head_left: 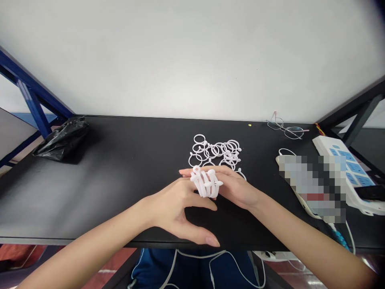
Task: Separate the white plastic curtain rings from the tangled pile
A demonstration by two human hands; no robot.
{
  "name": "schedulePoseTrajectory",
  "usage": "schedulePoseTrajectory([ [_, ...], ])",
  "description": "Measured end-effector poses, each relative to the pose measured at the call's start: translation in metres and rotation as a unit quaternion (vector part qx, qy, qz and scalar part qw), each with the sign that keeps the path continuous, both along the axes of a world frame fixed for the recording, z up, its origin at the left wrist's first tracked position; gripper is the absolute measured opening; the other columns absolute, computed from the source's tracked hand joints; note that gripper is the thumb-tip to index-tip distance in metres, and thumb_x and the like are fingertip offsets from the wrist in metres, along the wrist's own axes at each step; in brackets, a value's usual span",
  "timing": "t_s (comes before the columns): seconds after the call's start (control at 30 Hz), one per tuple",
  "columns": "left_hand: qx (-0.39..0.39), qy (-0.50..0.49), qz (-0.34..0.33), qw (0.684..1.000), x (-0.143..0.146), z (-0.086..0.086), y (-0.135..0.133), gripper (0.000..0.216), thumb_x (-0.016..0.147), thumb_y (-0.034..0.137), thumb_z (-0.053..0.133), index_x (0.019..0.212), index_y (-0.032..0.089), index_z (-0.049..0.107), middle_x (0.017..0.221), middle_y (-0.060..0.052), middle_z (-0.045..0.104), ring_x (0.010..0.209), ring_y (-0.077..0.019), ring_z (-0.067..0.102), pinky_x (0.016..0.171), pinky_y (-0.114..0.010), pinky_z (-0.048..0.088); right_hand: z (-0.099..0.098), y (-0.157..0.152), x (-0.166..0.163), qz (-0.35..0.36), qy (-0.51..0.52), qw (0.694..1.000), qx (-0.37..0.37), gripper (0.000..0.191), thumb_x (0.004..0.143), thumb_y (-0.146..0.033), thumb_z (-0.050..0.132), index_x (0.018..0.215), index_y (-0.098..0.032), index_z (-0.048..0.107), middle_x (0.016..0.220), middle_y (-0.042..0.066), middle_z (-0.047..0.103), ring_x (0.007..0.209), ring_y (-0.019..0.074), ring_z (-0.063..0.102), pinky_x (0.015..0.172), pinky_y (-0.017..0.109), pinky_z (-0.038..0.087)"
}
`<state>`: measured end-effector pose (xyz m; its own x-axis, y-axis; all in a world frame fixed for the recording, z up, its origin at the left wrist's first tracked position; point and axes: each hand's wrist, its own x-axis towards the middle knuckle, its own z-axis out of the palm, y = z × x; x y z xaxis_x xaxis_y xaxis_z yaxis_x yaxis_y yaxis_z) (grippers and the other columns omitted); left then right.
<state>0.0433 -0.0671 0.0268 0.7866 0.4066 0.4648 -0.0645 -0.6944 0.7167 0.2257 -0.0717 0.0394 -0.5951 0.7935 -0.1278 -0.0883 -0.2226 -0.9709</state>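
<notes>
Several white plastic rings (pixel 205 182), each with a small knob, sit bunched around the far fingers of my left hand (pixel 177 202). Its thumb and index finger stick out to the right, apart from each other. Just behind the bunch, my right hand (pixel 236 186) reaches across from the right and closes against the rings, its fingers partly covered by them and by my left hand. Beyond both hands lies a loose pile of similar white rings (pixel 215 151) on the black table (pixel 135 156).
At the far left lies a black plastic bag (pixel 64 138). Toward the right are eyeglasses (pixel 284 128), a phone (pixel 309 188) on a cable and a white power strip (pixel 349 168). A white wall (pixel 180 60) borders the back edge. White cables (pixel 216 255) hang below the front edge.
</notes>
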Motion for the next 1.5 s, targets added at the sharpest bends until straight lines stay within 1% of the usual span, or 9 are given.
schedulePoseTrajectory([
  [0.17, -0.028, -0.027, 0.024, 0.999, -0.005, -0.001, 0.001, 0.046, 0.085, 0.055, 0.057, 0.094, 0.013, 0.073, 0.092, -0.014, 0.073, 0.081, -0.0234, 0.068, 0.074, -0.033, 0.055, -0.011, -0.002, 0.004, -0.126, -0.096, 0.968, 0.194, 0.023, 0.084, -0.033, 0.067, 0.103, -0.025, 0.074, 0.107, 0.005, 0.073, 0.098, 0.0245, 0.068, 0.089, 0.039, 0.055],
  [0.23, -0.006, -0.032, 0.039, 0.999, -0.007, -0.005, 0.002, 0.045, 0.083, 0.056, 0.059, 0.090, 0.014, 0.073, 0.087, -0.014, 0.073, 0.080, -0.0242, 0.068, 0.074, -0.034, 0.055, -0.013, -0.001, 0.006, -0.161, -0.099, 0.957, 0.218, 0.025, 0.079, -0.031, 0.072, 0.104, -0.025, 0.074, 0.104, 0.005, 0.074, 0.095, 0.0245, 0.069, 0.086, 0.039, 0.056],
  [0.37, 0.011, -0.049, 0.031, 0.998, -0.004, -0.010, -0.001, 0.047, 0.079, 0.059, 0.060, 0.089, 0.016, 0.073, 0.087, -0.013, 0.073, 0.083, -0.0263, 0.068, 0.079, -0.037, 0.055, -0.009, 0.001, 0.008, -0.107, -0.035, 0.980, 0.162, 0.039, 0.077, -0.034, 0.075, 0.114, -0.026, 0.070, 0.110, 0.007, 0.073, 0.095, 0.0224, 0.070, 0.077, 0.034, 0.059],
  [0.5, -0.018, -0.075, -0.005, 0.997, 0.000, -0.007, -0.005, 0.046, 0.080, 0.058, 0.060, 0.092, 0.016, 0.073, 0.092, -0.013, 0.074, 0.085, -0.0264, 0.069, 0.082, -0.038, 0.055, -0.002, 0.002, 0.005, -0.044, -0.006, 0.994, 0.096, 0.028, 0.079, -0.039, 0.073, 0.100, -0.021, 0.075, 0.091, 0.007, 0.076, 0.081, 0.0192, 0.071, 0.067, 0.029, 0.059],
  [0.77, -0.133, -0.050, -0.023, 0.990, -0.002, 0.004, 0.000, 0.052, 0.088, 0.058, 0.048, 0.093, 0.014, 0.074, 0.094, -0.015, 0.073, 0.089, -0.0262, 0.067, 0.083, -0.038, 0.054, -0.009, -0.006, 0.004, -0.129, -0.034, 0.985, 0.107, 0.029, 0.085, -0.035, 0.066, 0.112, -0.026, 0.071, 0.091, 0.004, 0.075, 0.065, 0.0159, 0.069, 0.054, 0.027, 0.056],
  [1.03, -0.156, -0.040, -0.052, 0.986, -0.001, 0.000, -0.001, 0.045, 0.083, 0.058, 0.057, 0.083, 0.017, 0.074, 0.089, -0.012, 0.075, 0.090, -0.0272, 0.066, 0.097, -0.046, 0.046, -0.006, 0.002, 0.004, -0.017, 0.001, 1.000, 0.003, 0.046, 0.077, -0.027, 0.069, 0.123, -0.022, 0.063, 0.108, 0.007, 0.073, 0.080, 0.0167, 0.071, 0.063, 0.026, 0.057],
  [1.17, -0.187, -0.014, -0.061, 0.980, -0.002, 0.007, 0.003, 0.041, 0.088, 0.051, 0.055, 0.088, 0.015, 0.075, 0.096, -0.014, 0.072, 0.095, -0.0256, 0.065, 0.091, -0.041, 0.050, -0.014, 0.001, 0.002, -0.068, -0.002, 0.997, 0.024, 0.029, 0.080, -0.022, 0.065, 0.108, -0.019, 0.072, 0.103, 0.007, 0.074, 0.064, 0.0113, 0.066, 0.052, 0.021, 0.052],
  [1.3, -0.225, 0.053, -0.083, 0.969, -0.008, 0.014, 0.013, 0.035, 0.092, 0.041, 0.054, 0.091, 0.015, 0.076, 0.096, -0.013, 0.073, 0.100, -0.0233, 0.064, 0.091, -0.034, 0.050, -0.019, -0.002, 0.000, -0.104, -0.017, 0.991, 0.085, 0.033, 0.084, -0.022, 0.060, 0.115, -0.020, 0.069, 0.099, 0.006, 0.073, 0.043, 0.0048, 0.053, 0.038, 0.019, 0.043],
  [1.5, -0.347, 0.116, -0.193, 0.910, -0.019, 0.015, 0.021, 0.053, 0.086, 0.060, 0.055, 0.107, 0.015, 0.073, 0.108, -0.015, 0.071, 0.097, -0.0257, 0.068, 0.073, -0.029, 0.058, -0.022, -0.006, -0.005, -0.140, -0.081, 0.959, 0.232, 0.023, 0.086, -0.019, 0.057, 0.103, -0.021, 0.073, 0.085, 0.003, 0.069, 0.075, 0.0143, 0.064, 0.064, 0.026, 0.051],
])
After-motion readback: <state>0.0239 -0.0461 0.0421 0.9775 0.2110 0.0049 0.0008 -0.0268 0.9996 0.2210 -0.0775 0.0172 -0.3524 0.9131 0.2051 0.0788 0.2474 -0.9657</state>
